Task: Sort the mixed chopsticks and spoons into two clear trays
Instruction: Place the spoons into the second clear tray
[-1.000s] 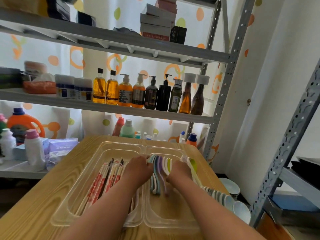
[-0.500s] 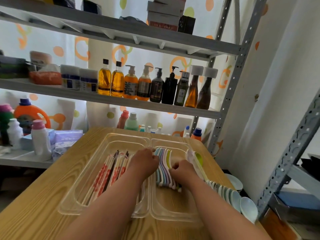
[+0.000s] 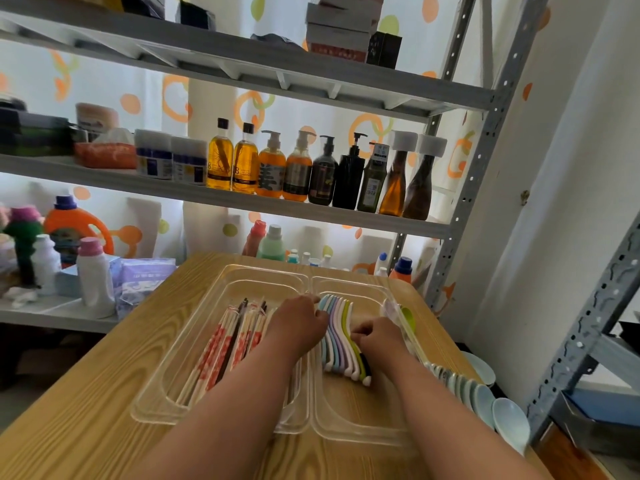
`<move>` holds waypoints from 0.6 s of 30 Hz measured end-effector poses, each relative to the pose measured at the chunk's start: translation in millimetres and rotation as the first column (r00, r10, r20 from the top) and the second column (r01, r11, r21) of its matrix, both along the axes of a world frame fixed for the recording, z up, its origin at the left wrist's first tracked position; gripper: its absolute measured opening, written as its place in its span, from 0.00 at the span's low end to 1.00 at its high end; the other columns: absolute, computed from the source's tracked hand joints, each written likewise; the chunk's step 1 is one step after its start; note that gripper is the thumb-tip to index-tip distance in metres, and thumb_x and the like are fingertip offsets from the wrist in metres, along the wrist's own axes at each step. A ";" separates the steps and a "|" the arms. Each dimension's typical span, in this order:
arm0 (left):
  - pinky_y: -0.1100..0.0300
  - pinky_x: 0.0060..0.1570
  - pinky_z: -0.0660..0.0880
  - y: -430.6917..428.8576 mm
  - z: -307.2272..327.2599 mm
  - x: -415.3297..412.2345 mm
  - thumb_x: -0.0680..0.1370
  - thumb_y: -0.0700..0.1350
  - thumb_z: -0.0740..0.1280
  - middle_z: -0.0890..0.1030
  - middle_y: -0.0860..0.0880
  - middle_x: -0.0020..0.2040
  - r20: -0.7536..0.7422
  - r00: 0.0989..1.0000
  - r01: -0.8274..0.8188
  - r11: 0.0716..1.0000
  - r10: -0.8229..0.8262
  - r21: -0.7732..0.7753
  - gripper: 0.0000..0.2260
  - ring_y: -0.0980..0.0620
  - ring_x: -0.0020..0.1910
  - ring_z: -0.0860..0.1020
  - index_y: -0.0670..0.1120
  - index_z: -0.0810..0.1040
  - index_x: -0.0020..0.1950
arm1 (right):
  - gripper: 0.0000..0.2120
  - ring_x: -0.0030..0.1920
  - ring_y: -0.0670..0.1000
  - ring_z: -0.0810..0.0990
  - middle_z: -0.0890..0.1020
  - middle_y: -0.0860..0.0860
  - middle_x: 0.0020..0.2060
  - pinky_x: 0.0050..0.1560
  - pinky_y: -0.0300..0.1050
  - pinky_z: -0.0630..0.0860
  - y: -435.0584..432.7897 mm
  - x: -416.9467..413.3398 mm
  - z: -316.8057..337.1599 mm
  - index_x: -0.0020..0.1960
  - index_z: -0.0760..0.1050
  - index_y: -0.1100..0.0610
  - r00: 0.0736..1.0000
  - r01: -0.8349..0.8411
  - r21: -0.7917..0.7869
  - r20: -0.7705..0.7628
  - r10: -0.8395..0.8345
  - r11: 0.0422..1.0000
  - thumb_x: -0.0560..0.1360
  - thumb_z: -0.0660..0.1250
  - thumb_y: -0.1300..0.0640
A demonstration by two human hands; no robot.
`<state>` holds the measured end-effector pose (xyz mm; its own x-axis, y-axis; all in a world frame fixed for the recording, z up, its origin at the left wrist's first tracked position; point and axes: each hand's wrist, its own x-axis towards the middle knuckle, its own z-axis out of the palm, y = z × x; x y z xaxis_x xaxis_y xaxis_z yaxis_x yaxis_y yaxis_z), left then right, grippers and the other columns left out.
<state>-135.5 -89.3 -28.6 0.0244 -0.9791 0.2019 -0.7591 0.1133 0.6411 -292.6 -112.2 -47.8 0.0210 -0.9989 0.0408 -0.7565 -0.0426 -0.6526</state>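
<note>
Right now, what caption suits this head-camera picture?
Left hand and right hand flank pastel spoons in the right clear tray; chopsticks lie in the left tray.

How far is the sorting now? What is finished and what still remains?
Done: the chopsticks lie in the left tray, and coloured spoons stand in a row in the right tray. In hand: the left hand and right hand flank that row, touching it. Left: pale spoons line the table edge outside the trays.
</note>
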 end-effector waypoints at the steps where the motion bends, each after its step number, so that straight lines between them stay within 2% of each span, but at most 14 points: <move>1: 0.55 0.65 0.67 0.1 -0.2 0.0 0.80 0.48 0.60 0.71 0.47 0.70 0.000 1.000 0.000 1.000 0.000 0.000 0.19 0.48 0.68 0.69 0.48 0.69 0.72 | 0.09 0.50 0.49 0.79 0.82 0.53 0.49 0.53 0.41 0.74 -1.6 0.1 -0.1 0.52 0.81 0.57 1.000 0.005 -0.002 0.005 -0.005 1.000 0.76 0.64 0.60; 4: 0.55 0.64 0.67 0.5 -0.2 0.2 0.80 0.48 0.60 0.72 0.47 0.70 0.003 1.000 0.002 1.000 -0.002 -0.009 0.19 0.48 0.68 0.69 0.48 0.69 0.71 | 0.10 0.52 0.50 0.79 0.82 0.53 0.52 0.55 0.42 0.74 -3.6 1.5 -0.9 0.55 0.80 0.57 1.000 -0.010 0.012 0.006 0.010 1.000 0.77 0.63 0.59; 10: 0.56 0.61 0.69 0.0 -1.5 -1.8 0.80 0.47 0.60 0.74 0.46 0.68 0.046 0.999 -0.007 0.999 0.008 -0.039 0.19 0.47 0.65 0.72 0.47 0.70 0.70 | 0.13 0.52 0.51 0.79 0.82 0.54 0.51 0.56 0.47 0.76 -2.8 3.2 -1.7 0.55 0.80 0.57 0.998 -0.023 0.064 0.065 0.018 0.998 0.76 0.58 0.63; 12: 0.57 0.58 0.70 -1.0 -1.7 -3.4 0.80 0.47 0.60 0.75 0.45 0.66 0.072 0.997 -0.008 0.999 0.012 -0.048 0.18 0.48 0.63 0.74 0.46 0.71 0.69 | 0.15 0.50 0.52 0.79 0.82 0.54 0.49 0.53 0.46 0.77 -3.5 2.7 -1.8 0.53 0.80 0.57 0.993 -0.016 0.102 0.117 0.004 0.995 0.75 0.58 0.66; 15: 0.58 0.54 0.70 -2.3 -3.0 -4.9 0.79 0.47 0.60 0.77 0.45 0.64 0.112 0.994 -0.008 0.998 0.014 -0.057 0.17 0.48 0.60 0.75 0.45 0.72 0.68 | 0.16 0.45 0.51 0.79 0.82 0.56 0.47 0.43 0.42 0.77 -4.1 3.0 -1.6 0.50 0.80 0.57 0.974 -0.001 0.158 0.222 -0.034 0.987 0.73 0.57 0.69; 16: 0.59 0.53 0.70 -2.5 -3.7 -5.0 0.79 0.47 0.60 0.77 0.45 0.64 0.125 0.992 -0.008 0.998 0.016 -0.059 0.17 0.48 0.60 0.75 0.45 0.72 0.68 | 0.16 0.45 0.51 0.79 0.82 0.56 0.46 0.43 0.43 0.77 -3.8 4.0 -1.2 0.49 0.80 0.57 0.969 0.005 0.165 0.242 -0.045 0.986 0.73 0.56 0.69; 18: 0.59 0.51 0.69 -2.8 -4.7 -5.2 0.79 0.48 0.60 0.77 0.45 0.63 0.161 0.987 -0.015 0.998 0.025 -0.062 0.18 0.48 0.59 0.76 0.45 0.72 0.67 | 0.17 0.47 0.52 0.80 0.82 0.55 0.46 0.49 0.47 0.79 -2.6 5.7 -0.4 0.46 0.80 0.56 0.963 0.024 0.159 0.260 -0.065 0.987 0.73 0.56 0.70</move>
